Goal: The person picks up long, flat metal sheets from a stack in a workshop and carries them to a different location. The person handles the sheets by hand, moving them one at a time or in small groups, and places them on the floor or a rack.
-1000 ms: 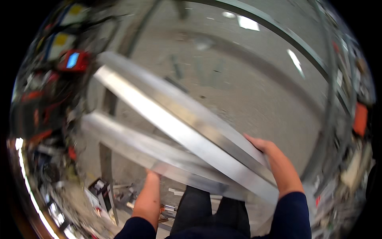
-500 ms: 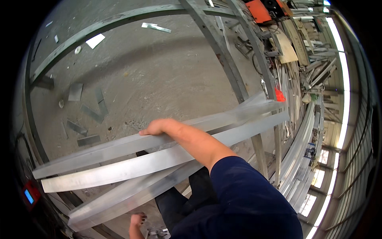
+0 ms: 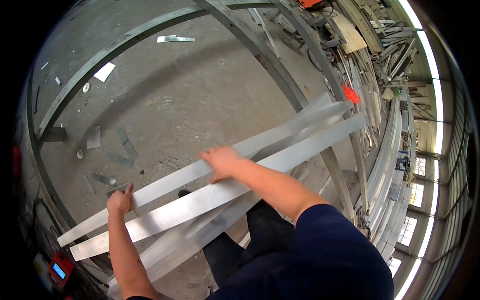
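Several long silver metal bars lie slanted across a steel frame in front of me. My left hand is closed on the left part of the farthest bar, its thumb along the bar's far edge. My right hand wraps over the same bar near its middle, fingers on the far side and thumb on the near side. A second bar runs just below it, under my forearms. Closer to my legs lie further bars, partly hidden by my arms. At the right, the bars' ends cross over one another.
Flat metal offcuts and a white sheet lie on the concrete floor inside the frame. A red device with a lit screen stands at lower left. Long metal stock is stacked along the right, near a red bag.
My left hand has risen from low beside my legs and taken hold of the farthest bar. My right hand stays on that bar. The whole view has tilted and shifted a little.
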Tool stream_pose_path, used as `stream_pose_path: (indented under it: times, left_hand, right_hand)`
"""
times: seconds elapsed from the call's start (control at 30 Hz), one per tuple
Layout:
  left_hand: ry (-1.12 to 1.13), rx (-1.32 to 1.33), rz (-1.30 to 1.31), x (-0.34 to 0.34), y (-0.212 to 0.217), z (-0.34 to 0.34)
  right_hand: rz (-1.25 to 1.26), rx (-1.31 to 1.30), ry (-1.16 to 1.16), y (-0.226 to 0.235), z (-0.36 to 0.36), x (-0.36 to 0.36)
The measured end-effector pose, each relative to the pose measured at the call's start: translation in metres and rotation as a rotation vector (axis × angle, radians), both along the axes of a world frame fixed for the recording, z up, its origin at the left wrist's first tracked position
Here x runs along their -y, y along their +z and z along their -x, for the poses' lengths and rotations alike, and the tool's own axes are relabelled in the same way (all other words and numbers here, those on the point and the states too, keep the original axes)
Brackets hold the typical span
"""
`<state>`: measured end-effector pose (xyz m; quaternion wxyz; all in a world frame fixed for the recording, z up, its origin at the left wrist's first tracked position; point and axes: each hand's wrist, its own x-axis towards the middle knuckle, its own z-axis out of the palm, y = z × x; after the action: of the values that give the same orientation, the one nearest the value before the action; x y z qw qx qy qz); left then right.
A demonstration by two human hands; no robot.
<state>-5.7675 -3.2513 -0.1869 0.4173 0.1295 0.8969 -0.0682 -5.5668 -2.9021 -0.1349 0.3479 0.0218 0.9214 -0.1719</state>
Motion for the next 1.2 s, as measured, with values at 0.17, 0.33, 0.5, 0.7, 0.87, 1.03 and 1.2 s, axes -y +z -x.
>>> stream_pose_path:
  times: [0.17, 0.33, 0.5, 0.7, 0.87, 1.03, 1.2]
  left_hand:
    - [-0.033, 0.011, -0.004, 0.033, -0.024, -0.056]
    - [0.052, 0.025, -0.041, 0.069, -0.036, -0.106]
    - [-0.009, -0.112, -0.185, 0.077, -0.046, -0.132]
    - [0.109, -0.134, -0.174, 0.060, -0.070, -0.134]
    - [-0.002, -0.056, -0.046, 0.025, -0.043, -0.138]
    - [0.067, -0.022, -0.273, -0.010, 0.005, -0.136]
    - [0.348, 0.044, -0.471, -0.019, 0.068, -0.203]
  right_hand:
    - [-0.029, 0.072, 0.048, -0.011, -0.045, -0.042]
    - [0.080, -0.034, -0.143, -0.049, -0.058, -0.048]
    - [0.015, -0.135, -0.174, -0.064, -0.078, -0.048]
    - [0.031, -0.414, -0.421, -0.018, -0.127, -0.025]
    - [0.042, -0.301, -0.629, 0.058, -0.250, -0.024]
    - [-0.086, 0.047, -0.998, 0.071, -0.399, -0.031]
    - [0.194, 0.300, -1.105, 0.041, -0.501, -0.061]
